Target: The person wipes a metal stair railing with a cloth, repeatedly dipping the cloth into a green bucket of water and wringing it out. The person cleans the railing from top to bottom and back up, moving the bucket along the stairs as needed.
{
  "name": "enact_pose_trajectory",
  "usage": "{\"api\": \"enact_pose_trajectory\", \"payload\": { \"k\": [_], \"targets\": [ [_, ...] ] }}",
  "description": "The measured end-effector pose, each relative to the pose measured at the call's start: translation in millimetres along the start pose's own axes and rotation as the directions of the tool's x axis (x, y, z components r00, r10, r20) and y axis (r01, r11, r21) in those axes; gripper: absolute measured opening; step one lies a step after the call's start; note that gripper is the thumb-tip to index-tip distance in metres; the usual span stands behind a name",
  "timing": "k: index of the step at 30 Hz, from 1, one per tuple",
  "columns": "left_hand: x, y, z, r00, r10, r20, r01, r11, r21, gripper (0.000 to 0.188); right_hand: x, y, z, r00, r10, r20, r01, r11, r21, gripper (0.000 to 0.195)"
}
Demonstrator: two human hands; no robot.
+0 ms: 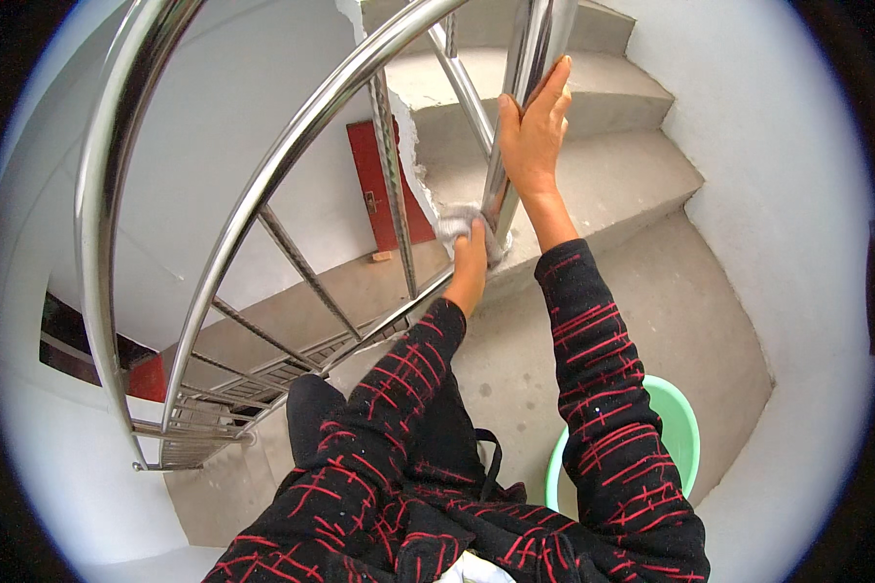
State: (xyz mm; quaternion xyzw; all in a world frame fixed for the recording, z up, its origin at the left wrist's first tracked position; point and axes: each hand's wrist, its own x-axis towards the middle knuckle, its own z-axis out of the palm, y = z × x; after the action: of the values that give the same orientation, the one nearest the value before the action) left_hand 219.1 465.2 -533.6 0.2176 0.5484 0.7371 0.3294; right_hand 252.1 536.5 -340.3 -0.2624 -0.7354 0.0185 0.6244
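My left hand (469, 266) presses a grey cloth (461, 221) against the lower end of a thick stainless steel newel post (502, 191). The cloth and the fingertips look blurred, and part of the cloth is hidden behind the hand and the post. Higher up, my right hand (538, 149) holds the same post, thumb on its left side and fingers along its right. The post stands on a bare concrete step (590, 175), beside a curved steel handrail (237, 211) with twisted balusters (302, 266).
A light green plastic basin (678, 430) sits on the landing (671, 313) by my right forearm, which partly covers it. White walls (780, 182) curve around the stairs. Beyond the railing, a red door (372, 189) stands lower down, with a brick (382, 256) near it.
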Motion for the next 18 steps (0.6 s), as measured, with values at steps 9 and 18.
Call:
{"api": "enact_pose_trajectory", "payload": {
  "k": [9, 18],
  "targets": [
    [-2.6, 102.3, 17.5, 0.898, 0.263, 0.352, -0.332, 0.931, 0.153, 0.05, 1.7, 10.1, -6.1, 0.998, 0.038, 0.045, -0.037, 0.999, -0.012, 0.088],
    [0.9, 81.2, 2.3, 0.53, 0.603, 0.597, -0.846, 0.419, 0.328, 0.044, -114.3, -26.6, -39.8, 0.939, 0.326, 0.109, -0.334, 0.941, 0.055, 0.033]
  ]
}}
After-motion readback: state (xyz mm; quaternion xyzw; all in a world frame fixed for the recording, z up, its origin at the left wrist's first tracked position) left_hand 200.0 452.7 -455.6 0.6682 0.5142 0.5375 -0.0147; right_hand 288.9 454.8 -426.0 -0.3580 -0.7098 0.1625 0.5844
